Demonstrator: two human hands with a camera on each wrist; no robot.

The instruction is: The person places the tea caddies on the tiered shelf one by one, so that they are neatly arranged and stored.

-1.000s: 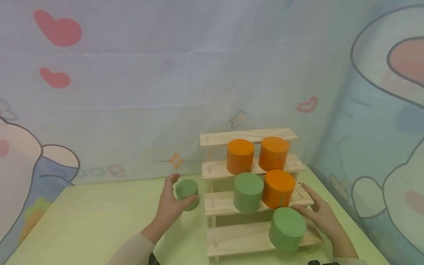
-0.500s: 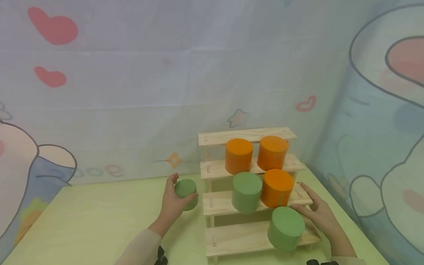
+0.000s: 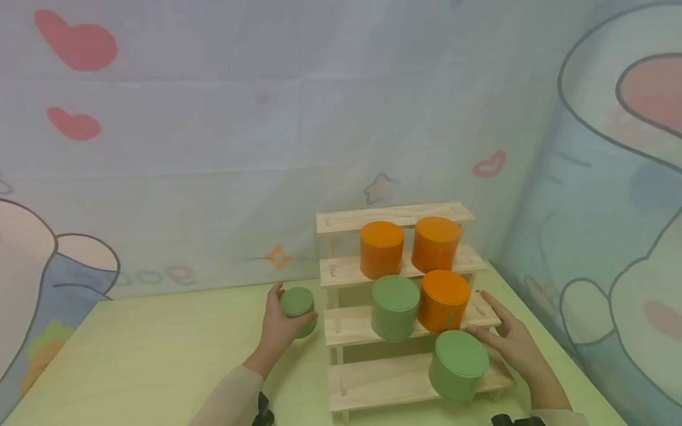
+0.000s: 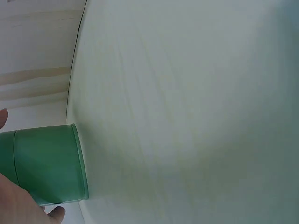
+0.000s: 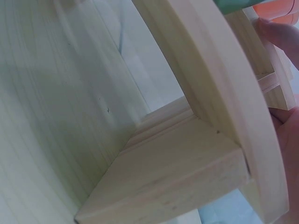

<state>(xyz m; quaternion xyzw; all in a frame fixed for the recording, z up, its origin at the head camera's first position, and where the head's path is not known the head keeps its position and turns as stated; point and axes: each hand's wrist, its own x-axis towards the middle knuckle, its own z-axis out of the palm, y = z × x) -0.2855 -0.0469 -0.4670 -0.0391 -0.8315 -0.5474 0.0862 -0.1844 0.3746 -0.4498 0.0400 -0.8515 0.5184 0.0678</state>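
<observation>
My left hand (image 3: pixel 280 324) holds a small green round tin (image 3: pixel 297 303) left of a stepped wooden rack (image 3: pixel 380 381). In the left wrist view the green tin (image 4: pixel 49 163) stands against the pale table surface, fingers around its sides. My right hand (image 3: pixel 506 340) grips the right end of the rack's second shelf from the bottom; the right wrist view has a thumb (image 5: pixel 280 37) on that shelf's edge. Near that hand are a green tin (image 3: pixel 458 365) on the lowest shelf and an orange tin (image 3: pixel 444 300) on the shelf above.
Another green tin (image 3: pixel 395 307) sits beside the orange one. Two more orange tins, left (image 3: pixel 381 249) and right (image 3: pixel 436 244), stand on the third shelf. The top shelf (image 3: pixel 394 218) is bare wood. A printed cloth (image 3: pixel 213 148) hangs behind the table (image 3: pixel 160 355).
The left hand's fingers have closed in around the green tin, which stays left of the rack. My right hand keeps its hold on the shelf. The head view shifts slightly.
</observation>
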